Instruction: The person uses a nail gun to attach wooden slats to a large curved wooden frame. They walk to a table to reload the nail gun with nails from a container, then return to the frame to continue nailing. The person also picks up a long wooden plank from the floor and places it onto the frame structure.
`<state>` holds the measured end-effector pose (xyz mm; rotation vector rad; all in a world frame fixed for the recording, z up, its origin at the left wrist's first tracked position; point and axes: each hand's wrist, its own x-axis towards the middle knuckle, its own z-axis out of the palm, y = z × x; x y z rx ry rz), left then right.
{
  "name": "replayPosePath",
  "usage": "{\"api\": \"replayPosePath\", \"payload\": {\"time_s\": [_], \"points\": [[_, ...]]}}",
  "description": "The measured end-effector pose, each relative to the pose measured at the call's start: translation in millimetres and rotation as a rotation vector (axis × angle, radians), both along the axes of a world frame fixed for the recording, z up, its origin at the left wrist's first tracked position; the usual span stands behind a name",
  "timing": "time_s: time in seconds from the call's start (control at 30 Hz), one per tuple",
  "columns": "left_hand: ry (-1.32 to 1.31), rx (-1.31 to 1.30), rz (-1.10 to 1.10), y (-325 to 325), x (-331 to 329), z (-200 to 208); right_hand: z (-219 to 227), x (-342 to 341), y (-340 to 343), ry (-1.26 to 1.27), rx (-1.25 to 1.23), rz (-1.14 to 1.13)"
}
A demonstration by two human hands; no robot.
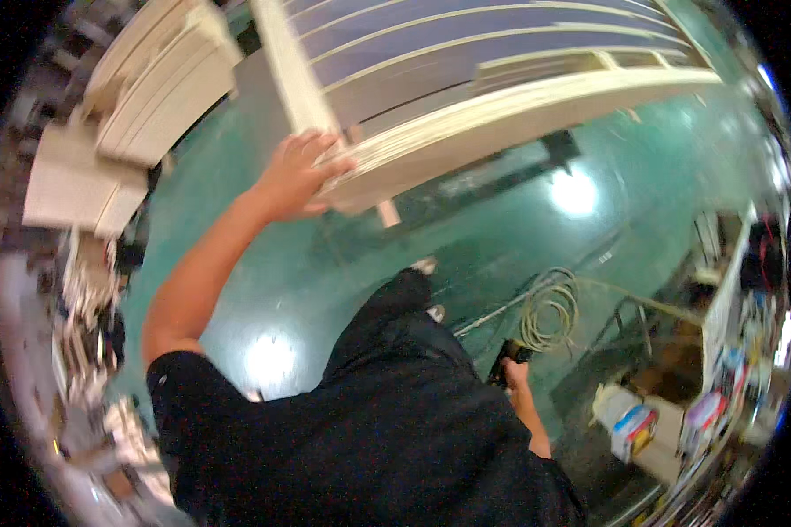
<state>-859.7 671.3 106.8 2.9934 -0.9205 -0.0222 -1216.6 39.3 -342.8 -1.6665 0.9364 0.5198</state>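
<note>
My left hand [303,176] grips the near left corner of a large wooden frame [501,119], its fingers over the top edge. Pale slats [413,51] run across the frame, with darker gaps between them. Low at my right side, my right hand [517,376] is closed round a black handheld tool [506,358]. The tool is small and blurred; it could be a nail gun, but its kind does not show clearly. Beneath the frame's near edge, a small wood piece [388,213] sticks out.
A coiled pale hose [549,312] lies on the green floor [246,263] close to the tool. Stacked wooden panels [163,92] stand at the far left. On the right are a worktable [716,307] and an opened cardboard box [664,435] with colourful packages.
</note>
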Motion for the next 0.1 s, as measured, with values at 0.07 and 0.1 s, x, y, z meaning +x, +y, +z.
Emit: {"api": "replayPosePath", "payload": {"time_s": [0.07,0.1], "points": [[0.095,0.089,-0.064,-12,-6,24,70,5,70,0.056,0.002,-0.233],[0.054,0.074,-0.133,-22,20,26,108,17,100,0.137,0.065,-0.273]]}}
